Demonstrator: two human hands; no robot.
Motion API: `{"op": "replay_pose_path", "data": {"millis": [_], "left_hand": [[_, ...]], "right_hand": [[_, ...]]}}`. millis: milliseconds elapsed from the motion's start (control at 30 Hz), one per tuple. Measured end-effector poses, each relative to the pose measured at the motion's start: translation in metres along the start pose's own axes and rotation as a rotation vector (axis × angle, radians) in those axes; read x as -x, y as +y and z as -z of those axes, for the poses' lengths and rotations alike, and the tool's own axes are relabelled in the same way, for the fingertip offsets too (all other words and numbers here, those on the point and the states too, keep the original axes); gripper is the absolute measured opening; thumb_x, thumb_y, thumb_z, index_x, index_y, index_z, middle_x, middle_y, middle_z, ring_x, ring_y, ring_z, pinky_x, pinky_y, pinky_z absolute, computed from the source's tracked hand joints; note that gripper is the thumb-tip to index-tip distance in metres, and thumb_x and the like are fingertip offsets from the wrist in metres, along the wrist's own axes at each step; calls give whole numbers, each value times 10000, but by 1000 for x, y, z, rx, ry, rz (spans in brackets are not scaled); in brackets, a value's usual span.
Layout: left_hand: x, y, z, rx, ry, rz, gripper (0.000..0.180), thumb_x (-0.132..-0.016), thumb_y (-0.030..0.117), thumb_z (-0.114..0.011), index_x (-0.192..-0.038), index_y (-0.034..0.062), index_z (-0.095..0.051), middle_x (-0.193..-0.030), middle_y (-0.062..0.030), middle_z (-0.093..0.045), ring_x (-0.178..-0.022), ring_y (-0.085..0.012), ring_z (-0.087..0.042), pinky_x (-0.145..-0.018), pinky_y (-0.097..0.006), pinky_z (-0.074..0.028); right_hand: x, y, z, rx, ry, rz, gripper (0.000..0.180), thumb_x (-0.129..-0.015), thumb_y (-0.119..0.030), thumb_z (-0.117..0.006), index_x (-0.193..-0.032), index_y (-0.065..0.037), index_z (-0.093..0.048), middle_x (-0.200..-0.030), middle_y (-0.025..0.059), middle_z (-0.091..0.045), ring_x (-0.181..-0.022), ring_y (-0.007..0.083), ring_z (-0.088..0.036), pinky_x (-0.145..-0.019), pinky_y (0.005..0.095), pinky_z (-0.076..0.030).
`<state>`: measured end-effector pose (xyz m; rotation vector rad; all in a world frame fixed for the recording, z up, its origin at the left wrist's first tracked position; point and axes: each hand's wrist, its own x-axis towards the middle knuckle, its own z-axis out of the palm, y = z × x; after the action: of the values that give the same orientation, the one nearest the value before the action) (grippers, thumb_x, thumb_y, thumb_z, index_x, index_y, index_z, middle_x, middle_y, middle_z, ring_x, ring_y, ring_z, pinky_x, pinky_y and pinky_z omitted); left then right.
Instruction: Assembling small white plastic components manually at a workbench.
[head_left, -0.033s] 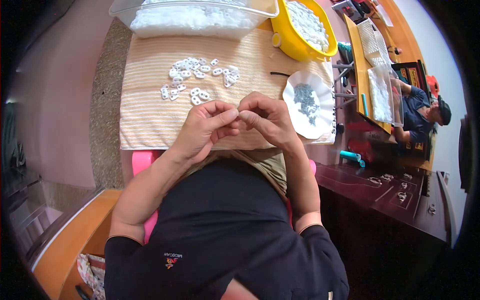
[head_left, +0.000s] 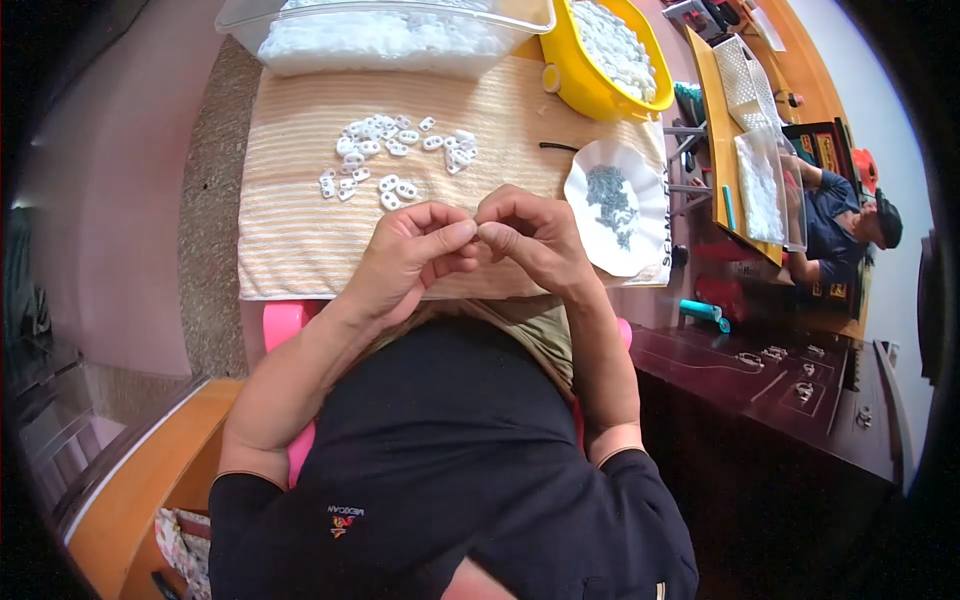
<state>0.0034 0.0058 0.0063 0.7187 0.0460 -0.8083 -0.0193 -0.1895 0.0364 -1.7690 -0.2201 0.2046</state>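
Note:
My left hand (head_left: 425,250) and my right hand (head_left: 535,235) meet over the near edge of the striped cloth (head_left: 290,235). Both are closed, thumb against fingertips, in a pinch. Whatever sits between the fingertips is too small and covered to make out. Just beyond my left hand lie loose white plastic pieces with holes (head_left: 390,200). A larger cluster of the same white pieces (head_left: 375,130) spreads farther back. Beside my right hand stands a white fluted dish (head_left: 590,245) holding a heap of small dark grey parts (head_left: 612,200).
At the back are a clear plastic bin (head_left: 240,25) of white pieces and a yellow tub (head_left: 570,85) filled likewise. A short black stick (head_left: 558,147) lies near the dish. To the right, another person (head_left: 840,225) sits at a wooden table (head_left: 712,120); a dark panel (head_left: 740,385) lies nearer.

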Motion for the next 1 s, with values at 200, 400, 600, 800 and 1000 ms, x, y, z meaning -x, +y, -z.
{"op": "replay_pose_path", "data": {"millis": [200, 400, 600, 800, 1000], "left_hand": [[0, -3, -1, -52, -51, 14, 137, -871, 74, -671, -990, 27, -620, -875, -36, -647, -776, -98, -629, -718, -252, -561], [1, -4, -1, -88, -49, 14, 204, -870, 60, -667, -1064, 21, -618, -888, -38, -640, -780, -100, -618, -721, -263, -557], [1, -4, -2, -108, -67, 10, 211, -870, 59, -666, -1072, 20, -621, -881, -40, -640, -770, -101, -615, -723, -264, -553], [2, -2, -7, -130, -27, 14, 150, -865, 59, -664, -1009, 43, -625, -838, -20, -632, -752, -96, -616, -704, -254, -556], [1, -2, -6, -138, -17, 8, 142, -859, 59, -671, -993, 44, -625, -841, -23, -638, -752, -101, -624, -704, -255, -560]], "right_hand": [[12, 3, -1, -192, 26, -106, 92, -906, -37, -611, -958, 38, -618, -894, 41, -594, -728, 80, -571, -625, 212, -479], [34, 5, 23, 210, 240, 37, 108, -862, 27, -639, -968, 6, -631, -850, -2, -582, -686, 41, -522, -587, 186, -419], [64, 16, 95, 487, 548, -83, 124, -842, 13, -649, -966, 13, -652, -746, -13, -609, -629, 42, -516, -563, 201, -419], [80, 19, 122, 717, 567, -201, 150, -800, -53, -653, -941, -1, -665, -780, 119, -678, -657, 173, -649, -624, 288, -507], [72, 20, 119, 890, 509, -156, 163, -803, -69, -647, -962, -42, -666, -798, 128, -676, -695, 235, -671, -652, 330, -516]]}}
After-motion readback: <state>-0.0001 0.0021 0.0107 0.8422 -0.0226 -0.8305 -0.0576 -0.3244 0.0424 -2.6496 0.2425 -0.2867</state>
